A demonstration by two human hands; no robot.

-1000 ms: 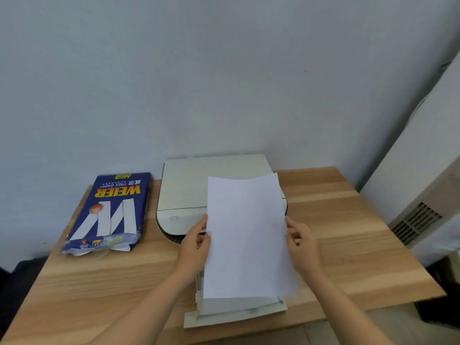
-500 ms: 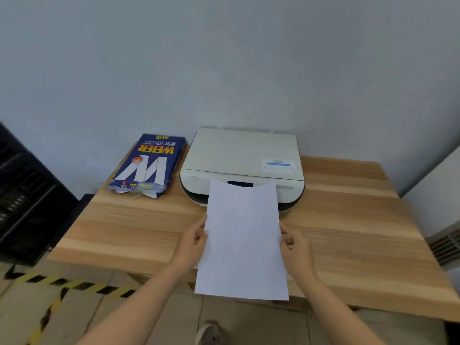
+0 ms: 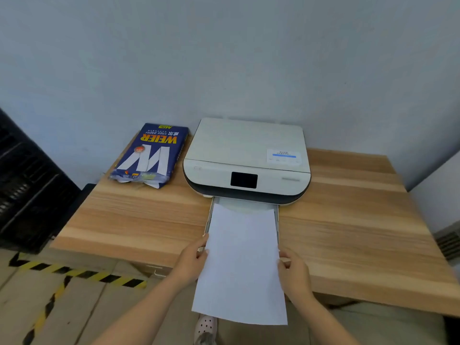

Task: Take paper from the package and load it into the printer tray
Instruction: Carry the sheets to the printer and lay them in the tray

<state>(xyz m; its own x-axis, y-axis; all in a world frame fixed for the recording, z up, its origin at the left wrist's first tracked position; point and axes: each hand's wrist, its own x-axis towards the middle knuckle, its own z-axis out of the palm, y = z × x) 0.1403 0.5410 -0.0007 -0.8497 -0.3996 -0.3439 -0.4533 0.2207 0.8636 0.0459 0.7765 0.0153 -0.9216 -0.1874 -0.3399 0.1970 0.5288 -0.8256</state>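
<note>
Head view: one wide-angle look down at the table.
Paper: white sheets, far end over the pulled-out printer tray, near end past the table's front edge.
Left hand: pinches the paper's left edge.
Right hand: pinches its right edge.
Printer: against the table's back edge.
Paper package: blue, torn open, back-left corner of the table.

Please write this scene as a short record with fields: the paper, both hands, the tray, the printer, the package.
paper: white sheets, far edge over the tray, near edge past the table edge
left hand: grips the paper's left edge
right hand: grips the paper's right edge
tray: pulled out at the printer's front
printer: lid shut, dark screen
package: blue, torn open at its near end, left of the printer
surface: wooden table
</note>
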